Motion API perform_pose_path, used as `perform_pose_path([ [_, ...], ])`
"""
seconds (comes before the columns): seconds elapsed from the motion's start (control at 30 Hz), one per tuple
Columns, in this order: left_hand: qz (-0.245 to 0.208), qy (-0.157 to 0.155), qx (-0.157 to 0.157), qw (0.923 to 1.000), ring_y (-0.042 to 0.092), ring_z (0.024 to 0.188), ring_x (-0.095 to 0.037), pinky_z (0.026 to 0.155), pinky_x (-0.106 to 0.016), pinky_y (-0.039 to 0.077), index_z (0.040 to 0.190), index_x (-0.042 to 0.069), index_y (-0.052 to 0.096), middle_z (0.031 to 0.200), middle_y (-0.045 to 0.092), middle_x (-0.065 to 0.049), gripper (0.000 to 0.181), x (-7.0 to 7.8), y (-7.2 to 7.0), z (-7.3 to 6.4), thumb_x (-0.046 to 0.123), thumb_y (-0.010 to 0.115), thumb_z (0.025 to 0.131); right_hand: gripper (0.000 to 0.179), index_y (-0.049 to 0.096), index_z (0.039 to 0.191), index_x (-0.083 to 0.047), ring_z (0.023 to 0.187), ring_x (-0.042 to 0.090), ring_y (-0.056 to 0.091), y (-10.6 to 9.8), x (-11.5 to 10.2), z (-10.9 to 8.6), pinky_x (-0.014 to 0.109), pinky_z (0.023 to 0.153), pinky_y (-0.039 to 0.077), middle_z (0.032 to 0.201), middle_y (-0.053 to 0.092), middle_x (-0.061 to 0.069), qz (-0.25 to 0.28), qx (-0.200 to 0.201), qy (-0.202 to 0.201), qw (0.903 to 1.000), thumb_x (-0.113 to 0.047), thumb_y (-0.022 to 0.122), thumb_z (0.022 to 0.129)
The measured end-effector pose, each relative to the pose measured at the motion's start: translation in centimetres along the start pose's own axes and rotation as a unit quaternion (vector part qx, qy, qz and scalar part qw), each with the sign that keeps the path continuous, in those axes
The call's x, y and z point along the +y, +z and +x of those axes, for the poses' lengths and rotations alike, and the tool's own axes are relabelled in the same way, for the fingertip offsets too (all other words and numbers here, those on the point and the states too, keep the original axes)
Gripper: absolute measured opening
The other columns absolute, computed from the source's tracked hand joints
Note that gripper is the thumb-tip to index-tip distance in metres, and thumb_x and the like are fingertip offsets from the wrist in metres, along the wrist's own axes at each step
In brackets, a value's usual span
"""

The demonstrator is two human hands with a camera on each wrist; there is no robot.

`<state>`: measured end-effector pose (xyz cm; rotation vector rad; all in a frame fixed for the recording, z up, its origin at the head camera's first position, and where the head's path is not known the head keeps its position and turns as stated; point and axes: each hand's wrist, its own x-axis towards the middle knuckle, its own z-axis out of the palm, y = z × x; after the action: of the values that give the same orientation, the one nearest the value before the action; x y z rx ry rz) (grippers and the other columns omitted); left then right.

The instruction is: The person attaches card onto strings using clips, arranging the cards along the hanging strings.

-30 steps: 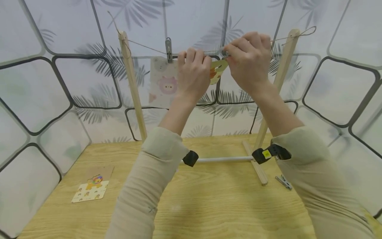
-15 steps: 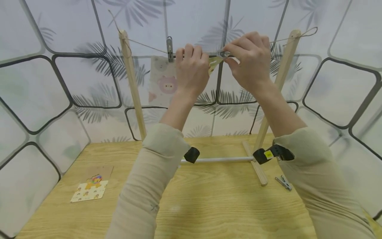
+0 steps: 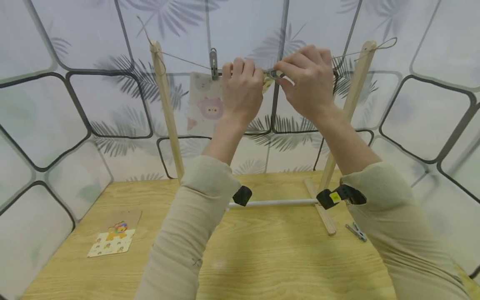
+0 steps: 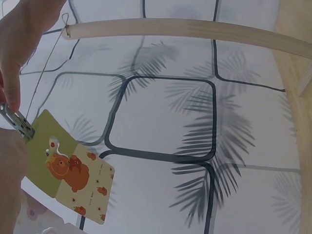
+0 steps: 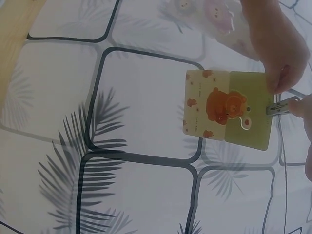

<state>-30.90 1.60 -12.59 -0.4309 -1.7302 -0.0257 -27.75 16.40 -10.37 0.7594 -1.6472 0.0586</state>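
In the head view my left hand (image 3: 243,93) is raised at the string, pinching the top edge of a green and cream bear card (image 5: 229,107). My right hand (image 3: 309,81) pinches a metal clothespin (image 5: 282,106) between thumb and fingers. The clothespin's tip overlaps the card's green end at the string, as the right wrist view shows. Most of this card is hidden behind my left hand in the head view. Left of that hand, a pale card with a pink animal (image 3: 206,104) hangs from the string under another metal clothespin (image 3: 213,64).
The string (image 3: 183,59) runs between two wooden posts (image 3: 168,112), joined low down by a white rod (image 3: 277,202). A lion card (image 3: 114,235) lies on the table (image 3: 270,258) at left. One loose clothespin (image 3: 356,231) lies at right. A patterned curtain (image 3: 240,25) surrounds everything.
My right hand has moved slightly left and down with the clothespin, toward my left hand. The bear card shows less beside my left hand, which stays nearly in place.
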Motion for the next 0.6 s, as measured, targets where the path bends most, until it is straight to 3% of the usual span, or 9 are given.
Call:
perform_pose_path([
  [0.23, 0.01, -0.01, 0.001, 0.9999, 0.049, 0.091, -0.025, 0.085, -0.038, 0.031, 0.079, 0.008, 0.067, 0.085, 0.06, -0.005, 0.018, 0.19, 0.09, -0.29, 0.004, 0.05, 0.083, 0.025, 0.067, 0.105, 0.0, 0.096, 0.032, 0.049, 0.09, -0.05, -0.52, 0.046, 0.085, 0.032, 0.1, 0.064, 0.014, -0.002, -0.038, 0.004, 0.9993, -0.007, 0.068, 0.081],
  [0.37, 0.02, -0.013, -0.016, 0.9996, 0.05, 0.092, -0.025, 0.084, -0.037, 0.032, 0.083, 0.009, 0.069, 0.089, 0.062, -0.006, 0.017, 0.39, 0.08, -0.37, 0.009, 0.052, 0.085, 0.031, 0.062, 0.112, 0.001, 0.099, 0.034, 0.048, 0.17, -0.21, -0.64, 0.047, 0.086, 0.031, 0.103, 0.062, 0.016, -0.001, -0.055, 0.024, 0.9982, -0.01, 0.067, 0.083],
  [0.6, 0.029, -0.028, -0.041, 0.9983, 0.049, 0.093, -0.024, 0.083, -0.036, 0.032, 0.089, 0.007, 0.066, 0.095, 0.062, -0.007, 0.023, 0.45, -0.06, -0.28, 0.004, 0.043, 0.086, 0.028, 0.062, 0.11, 0.001, 0.097, 0.034, 0.049, 0.28, -0.6, -0.56, 0.045, 0.086, 0.032, 0.101, 0.062, 0.017, 0.001, -0.067, 0.048, 0.9966, -0.013, 0.062, 0.086],
])
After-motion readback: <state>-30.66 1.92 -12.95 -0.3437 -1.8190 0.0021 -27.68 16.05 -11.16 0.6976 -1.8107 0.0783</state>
